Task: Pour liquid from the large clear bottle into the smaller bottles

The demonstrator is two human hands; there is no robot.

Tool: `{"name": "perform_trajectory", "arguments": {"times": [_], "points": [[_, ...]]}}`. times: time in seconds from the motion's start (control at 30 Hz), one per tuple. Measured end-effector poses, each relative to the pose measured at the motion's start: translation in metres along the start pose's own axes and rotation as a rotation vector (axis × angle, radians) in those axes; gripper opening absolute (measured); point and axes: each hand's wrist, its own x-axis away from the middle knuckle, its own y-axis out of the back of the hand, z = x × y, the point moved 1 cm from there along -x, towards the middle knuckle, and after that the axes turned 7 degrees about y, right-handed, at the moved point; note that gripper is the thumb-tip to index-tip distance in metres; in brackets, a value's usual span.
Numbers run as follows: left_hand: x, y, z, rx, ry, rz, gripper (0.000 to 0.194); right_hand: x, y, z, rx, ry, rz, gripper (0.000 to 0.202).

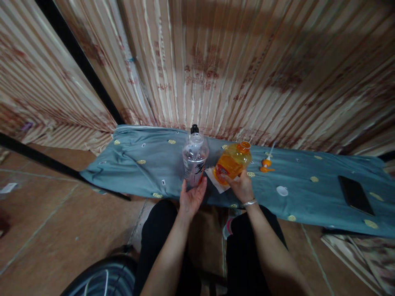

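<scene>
My left hand (pixel 192 197) is curved around the lower part of a clear plastic bottle (pixel 195 158), which stands uncapped with dark lettering on its label. A black-topped item (pixel 194 129) shows just behind its mouth. My right hand (pixel 241 187), with a silver bracelet at the wrist, grips an amber bottle of orange liquid (pixel 230 164). That bottle leans to the right, its open neck uppermost. Under it lies a white paper or tissue (pixel 220 187). Right of the amber bottle rests an orange pump top (pixel 266 163) with a pale tube.
A teal cloth with yellow prints (pixel 148 164) covers the narrow bench. Farther right lie a white round cap (pixel 282 190) and a black phone (pixel 356 195). Behind hangs a striped curtain (pixel 203 61); a black pole (pixel 83 65) slants at left. A round black object (pixel 101 275) sits on the floor.
</scene>
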Motion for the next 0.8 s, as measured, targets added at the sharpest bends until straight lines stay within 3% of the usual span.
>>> {"name": "perform_trajectory", "arguments": {"times": [0.17,0.27,0.37,0.43,0.5,0.7,0.8], "points": [[0.016,0.005,0.01,-0.108,0.042,0.004,0.069,0.0,0.001,0.005,-0.065,0.027,0.038,0.08],[0.023,0.013,0.024,-0.257,-0.004,-0.026,0.053,0.001,0.001,0.01,-0.098,0.063,0.049,0.071],[0.021,0.02,0.038,-0.511,-0.109,0.023,0.026,0.001,0.0,0.012,-0.117,0.072,0.045,0.066],[0.014,0.018,0.044,-0.707,-0.275,0.079,0.023,0.0,-0.001,0.013,-0.12,0.07,0.048,0.064],[0.004,0.011,0.047,-0.803,-0.43,0.095,0.038,-0.001,-0.002,0.012,-0.118,0.065,0.053,0.065],[-0.024,-0.026,0.058,-0.999,-0.55,0.183,0.107,-0.003,-0.004,0.01,-0.097,0.089,0.06,0.065],[-0.037,-0.04,0.06,-1.12,-0.587,0.222,0.13,-0.003,-0.003,0.011,-0.122,0.161,0.083,0.063]]}}
